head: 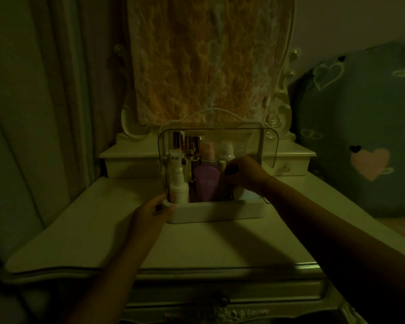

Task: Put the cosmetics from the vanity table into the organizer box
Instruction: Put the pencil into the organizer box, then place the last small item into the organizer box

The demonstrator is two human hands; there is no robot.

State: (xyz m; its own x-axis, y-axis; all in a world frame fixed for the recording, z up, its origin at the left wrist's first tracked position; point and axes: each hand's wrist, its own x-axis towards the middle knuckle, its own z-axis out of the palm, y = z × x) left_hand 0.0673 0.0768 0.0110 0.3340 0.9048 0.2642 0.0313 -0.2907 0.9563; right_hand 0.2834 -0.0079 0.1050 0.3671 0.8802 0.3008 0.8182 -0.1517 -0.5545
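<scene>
The organizer box [216,212] stands at the middle of the vanity table [98,232], white base below, clear lid raised. Inside stand several cosmetics: a white pump bottle [179,188] at the front left, a purple tube [207,184] beside it, gold-capped bottles [192,146] and a pink-topped bottle [208,152] behind. My left hand [151,212] rests on the box's front left corner, thumb on the rim. My right hand [244,174] reaches into the right half of the box, fingers curled downward over something dark that I cannot make out.
A cloth-draped mirror [204,61] rises behind the box, flanked by small drawer units [288,166]. Curtains [40,101] hang on the left. A heart-patterned cushion [360,132] leans at the right. The room is dim.
</scene>
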